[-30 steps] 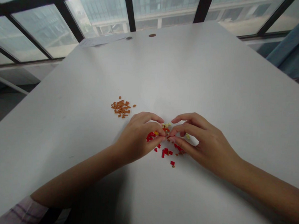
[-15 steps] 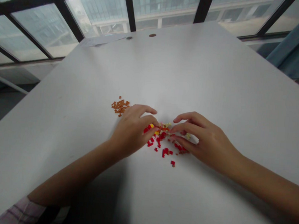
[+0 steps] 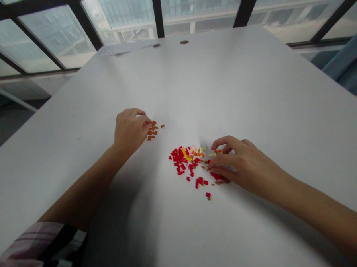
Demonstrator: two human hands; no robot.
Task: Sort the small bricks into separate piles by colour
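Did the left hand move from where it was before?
Yes. The left hand went left, from the red pile to the orange pile.

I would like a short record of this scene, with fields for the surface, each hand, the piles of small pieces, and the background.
Surface: white table
Left hand: fingers curled at the left edge of the orange pile; a grip cannot be told
Right hand: fingers laid on the right side of the mixed pile
Mixed pile: mostly red pieces, some yellow, orange and pale
Piles: apart; orange pile farther and to the left
Background: window with dark frames
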